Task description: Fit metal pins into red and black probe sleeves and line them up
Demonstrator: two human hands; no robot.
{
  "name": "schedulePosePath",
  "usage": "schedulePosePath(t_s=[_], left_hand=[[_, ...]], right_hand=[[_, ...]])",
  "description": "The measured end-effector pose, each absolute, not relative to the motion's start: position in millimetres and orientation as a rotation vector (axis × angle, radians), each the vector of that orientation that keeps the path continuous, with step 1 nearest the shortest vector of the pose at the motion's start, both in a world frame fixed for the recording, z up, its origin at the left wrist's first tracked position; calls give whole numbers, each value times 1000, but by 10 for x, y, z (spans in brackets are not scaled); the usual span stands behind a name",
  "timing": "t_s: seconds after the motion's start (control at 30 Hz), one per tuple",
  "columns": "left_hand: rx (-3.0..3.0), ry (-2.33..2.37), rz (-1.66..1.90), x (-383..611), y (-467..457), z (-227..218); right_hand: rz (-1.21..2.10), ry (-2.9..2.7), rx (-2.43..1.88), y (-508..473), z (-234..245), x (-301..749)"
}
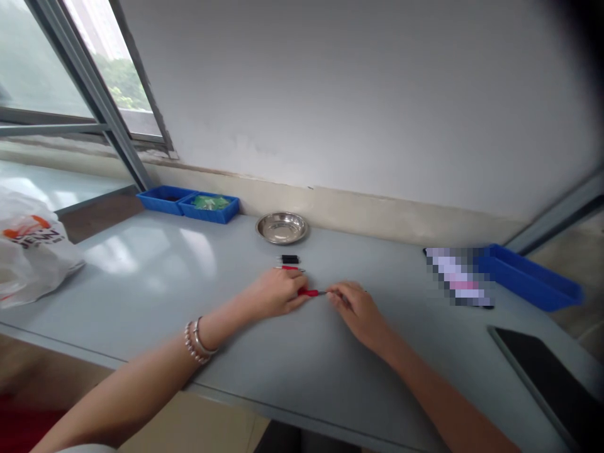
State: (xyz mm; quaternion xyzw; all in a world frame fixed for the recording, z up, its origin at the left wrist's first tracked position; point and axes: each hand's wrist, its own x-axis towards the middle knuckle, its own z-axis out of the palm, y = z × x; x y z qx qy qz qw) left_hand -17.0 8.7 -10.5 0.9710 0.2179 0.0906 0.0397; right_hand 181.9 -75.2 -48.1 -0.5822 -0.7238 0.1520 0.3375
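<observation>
My left hand [282,293] is closed around a slim red pen-like piece [309,292], low over the grey table. A thin dark rod runs from its right end to my right hand [353,308], whose fingertips pinch together at the rod's end. Just beyond my left hand lies a similar red piece [291,268], partly hidden by the fingers. Short black pieces [289,258] lie side by side behind it. Whether the rod is one with the red piece is too small to tell.
A round metal dish [282,228] stands behind the hands. Two blue trays sit at the back left, one with green-and-white contents [210,202]. A white plastic bag [35,251] is at far left. At right are a blurred-out phone-like object [457,278], a blue tray [528,277] and a dark tablet-like slab [547,384].
</observation>
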Motion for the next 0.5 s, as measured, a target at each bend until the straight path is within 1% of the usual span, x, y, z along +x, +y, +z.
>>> schedulePosePath(t_s=[0.1,0.2,0.27,0.43,0.5], left_hand=[[2927,560,390,-140,3,-152],[2813,495,457,-128,1,-216],[2707,453,476,-124,28,-246],[2457,466,437,-114,74,-245],[2333,465,403,-110,73,-229]], right_hand=[[555,-1866,-1507,-758,-478,1786],[581,-1872,-1480,-759,-463,1802],[506,-1922,-1457,-764,-447,1818],[170,-2067,-1387,-779,-444,1843],[82,-2098,-1320,-774,-457,1859]])
